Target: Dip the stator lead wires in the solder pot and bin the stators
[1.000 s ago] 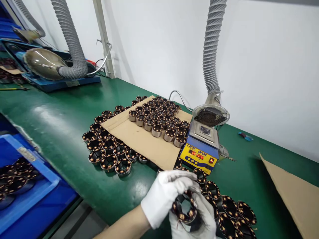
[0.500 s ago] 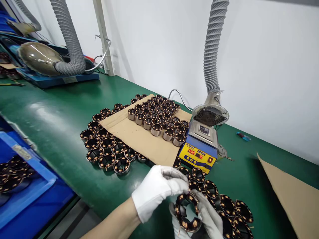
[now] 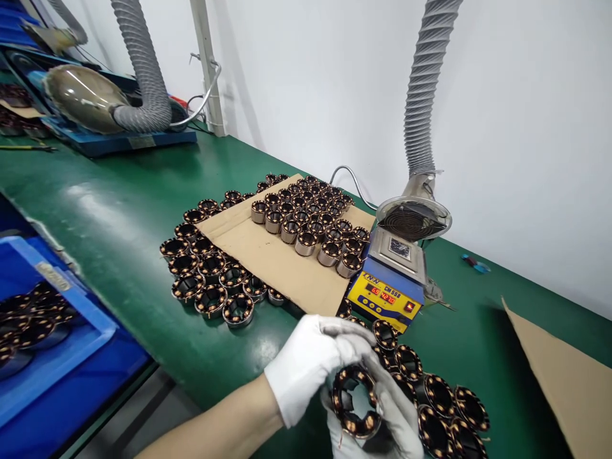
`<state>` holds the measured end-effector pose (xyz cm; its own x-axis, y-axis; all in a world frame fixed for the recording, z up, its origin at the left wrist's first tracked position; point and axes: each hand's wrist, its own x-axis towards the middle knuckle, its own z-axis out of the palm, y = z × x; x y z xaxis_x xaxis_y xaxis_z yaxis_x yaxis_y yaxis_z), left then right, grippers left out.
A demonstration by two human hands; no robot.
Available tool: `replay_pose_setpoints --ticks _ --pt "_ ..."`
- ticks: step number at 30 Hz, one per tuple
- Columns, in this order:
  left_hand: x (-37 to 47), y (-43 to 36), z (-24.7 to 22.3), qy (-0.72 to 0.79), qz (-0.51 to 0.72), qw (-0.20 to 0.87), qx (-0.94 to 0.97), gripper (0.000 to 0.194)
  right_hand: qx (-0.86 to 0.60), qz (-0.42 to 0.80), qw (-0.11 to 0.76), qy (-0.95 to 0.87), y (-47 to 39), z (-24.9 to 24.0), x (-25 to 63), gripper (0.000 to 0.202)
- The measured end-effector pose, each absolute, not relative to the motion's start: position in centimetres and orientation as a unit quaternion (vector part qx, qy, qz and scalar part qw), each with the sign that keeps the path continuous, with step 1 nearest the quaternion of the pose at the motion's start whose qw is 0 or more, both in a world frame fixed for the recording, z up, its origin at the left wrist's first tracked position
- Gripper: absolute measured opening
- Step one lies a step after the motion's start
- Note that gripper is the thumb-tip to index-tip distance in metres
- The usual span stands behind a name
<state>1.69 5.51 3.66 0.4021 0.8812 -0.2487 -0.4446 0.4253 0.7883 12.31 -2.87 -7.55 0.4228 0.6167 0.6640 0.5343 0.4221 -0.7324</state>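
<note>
Right hand (image 3: 396, 414) cradles a wire-wound ring (image 3: 357, 425)
Steady it without squeezing; whether the left hand (image 3: 308, 360) grips, I cannot tell.

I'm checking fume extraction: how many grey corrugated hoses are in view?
3: right hose above the solder pot, left hose at the brown hood, far hose at upper left. More may be hidden.
</note>
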Motion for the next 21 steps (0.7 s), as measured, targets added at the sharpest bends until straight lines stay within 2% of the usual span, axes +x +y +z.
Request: replay_pose_setpoints --ticks 3,6,9,10,13,16,19,21 --pt "0.6 6.3 3.8 0.335 0.519 0.734 0.281 0.016 -0.548 0.076 0.645 -0.527 -3.3 -8.0 12.5 0.061" --pt "0.0 6.2 3.5 0.370 0.422 0.756 0.336 0.025 -0.549 0.104 0.654 -0.510 -3.4 -8.0 12.6 0.056" --pt "0.1 5.8 3.4 0.377 0.324 0.760 0.419 0.014 -0.530 0.090 0.663 -0.520 -3.2 -7.7 12.6 0.060" --pt "0.1 5.7 3.5 0.377 0.313 0.753 0.440 0.016 -0.527 0.080 0.664 -0.524 -3.2 -7.5 12.6 0.060" --pt "0.1 6.1 4.1 0.374 0.314 0.748 0.448 0.021 -0.536 0.076 0.658 -0.523 -3.3 -6.8 12.9 0.048" --pt "-0.2 6.6 4.4 0.394 0.386 0.728 0.407 0.016 -0.554 0.115 0.643 -0.516 -3.4 -6.1 13.4 0.035" --pt "-0.1 6.5 4.1 0.386 0.374 0.749 0.387 0.033 -0.559 0.118 0.628 -0.528 -3.5 -5.7 13.8 0.041" --pt "0.3 6.1 3.8 0.377 0.345 0.768 0.387 0.028 -0.557 0.113 0.621 -0.539 -3.6 -5.6 13.9 0.050"
